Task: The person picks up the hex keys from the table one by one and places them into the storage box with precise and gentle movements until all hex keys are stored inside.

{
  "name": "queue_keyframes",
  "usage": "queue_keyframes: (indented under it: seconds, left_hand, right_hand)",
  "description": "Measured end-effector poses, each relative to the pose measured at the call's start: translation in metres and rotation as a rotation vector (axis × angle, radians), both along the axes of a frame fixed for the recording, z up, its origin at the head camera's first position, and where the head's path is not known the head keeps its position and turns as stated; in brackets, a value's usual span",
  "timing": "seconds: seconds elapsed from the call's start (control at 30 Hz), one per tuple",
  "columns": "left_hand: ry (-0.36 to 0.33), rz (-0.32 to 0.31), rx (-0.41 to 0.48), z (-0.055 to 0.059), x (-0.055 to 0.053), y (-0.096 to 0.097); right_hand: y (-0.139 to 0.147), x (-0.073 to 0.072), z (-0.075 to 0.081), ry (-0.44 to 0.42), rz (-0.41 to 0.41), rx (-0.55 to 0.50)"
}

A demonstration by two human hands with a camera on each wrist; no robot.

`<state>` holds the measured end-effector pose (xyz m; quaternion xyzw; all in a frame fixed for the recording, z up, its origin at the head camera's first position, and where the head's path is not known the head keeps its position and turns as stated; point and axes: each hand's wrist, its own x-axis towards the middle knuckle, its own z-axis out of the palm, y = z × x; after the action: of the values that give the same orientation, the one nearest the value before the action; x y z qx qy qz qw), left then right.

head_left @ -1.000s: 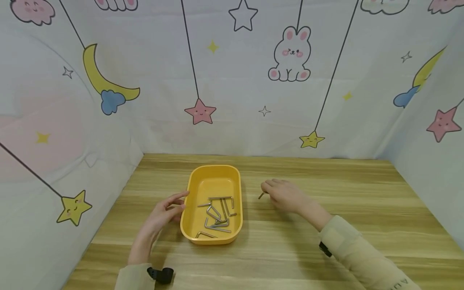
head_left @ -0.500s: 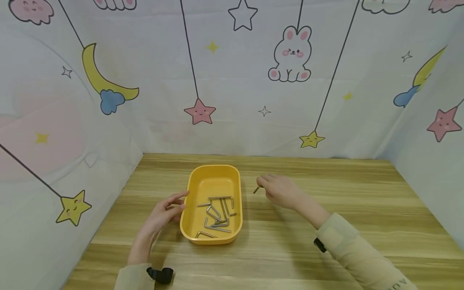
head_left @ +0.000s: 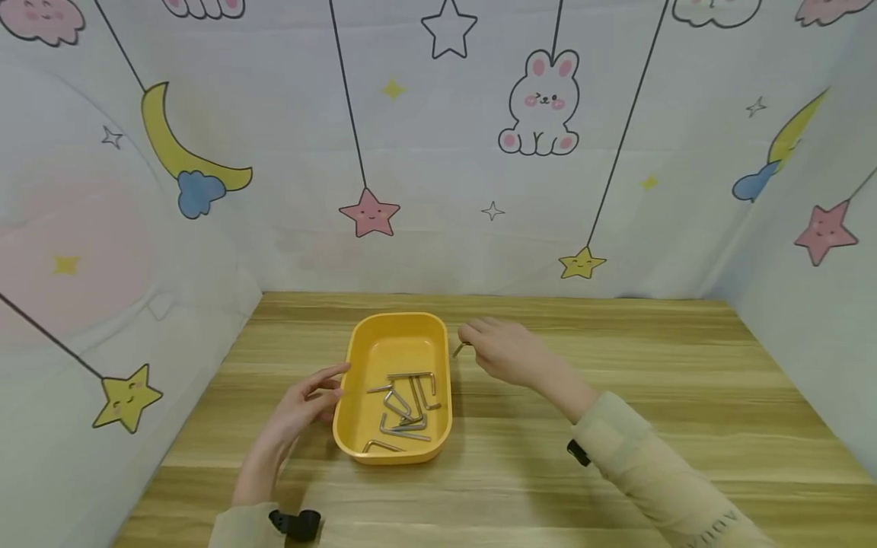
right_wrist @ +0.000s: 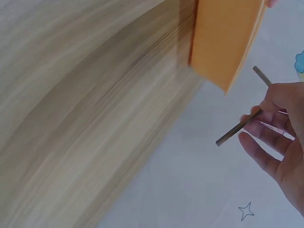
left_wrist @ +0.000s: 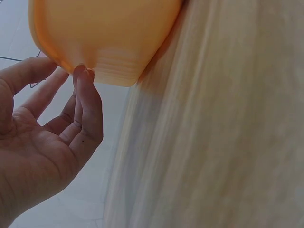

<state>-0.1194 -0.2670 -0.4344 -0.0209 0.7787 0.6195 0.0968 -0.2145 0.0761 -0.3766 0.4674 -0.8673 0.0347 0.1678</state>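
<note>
A yellow tray [head_left: 392, 335] with several silver and brassy hex keys [head_left: 404, 411] lying in it stands left of centre in the head view. My left hand [head_left: 301, 407] is at its left side, fingertips touching the wall near the rim; the left wrist view shows the relaxed fingers [left_wrist: 88, 102] against the outside of the tray [left_wrist: 114, 42]. To the right of the tray, my right hand [head_left: 503, 352] pinches a bent hex key [right_wrist: 239, 127] between thumb and fingers. Both ends of that key stick out in the right wrist view.
The tray rests on a wood-grain table [head_left: 548, 472]. Behind it and at both sides hangs a white cloth [head_left: 438, 259] printed with stars, a moon and a rabbit. Beige sleeves [head_left: 658, 464] and black wrist cameras [head_left: 296, 525] are on both arms.
My right hand has moved left and a little away from me, carrying the hex key close to the tray's right rim. The left hand keeps its place at the tray. The head view has shifted slightly.
</note>
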Motion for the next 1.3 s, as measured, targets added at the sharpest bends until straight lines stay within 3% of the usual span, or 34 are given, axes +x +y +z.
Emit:
queue_keyframes:
  seconds: [0.4,0.6,0.8,1.07,1.3]
  left_hand:
    - [-0.003,0.002,0.002,0.001,0.001,0.000]
    - [-0.001,0.005,-0.012,0.001,0.002,-0.001]
    - [-0.002,0.000,-0.019,0.000,0.001,0.000]
    - [0.001,-0.002,-0.007,0.002,0.000,-0.001]
    - [-0.004,0.003,-0.022,0.000,0.000,0.000]
  right_hand:
    - [-0.037,-0.002,0.011,-0.044,0.050,-0.042]
    - [-0.053,-0.004,0.011,-0.169,0.058,-0.106]
    - [-0.066,-0.008,0.006,-0.279,0.053,-0.119]
    - [-0.083,-0.011,-0.005,-0.309,0.073,-0.061]
    - [-0.095,-0.013,-0.023,-0.365,0.019,-0.008]
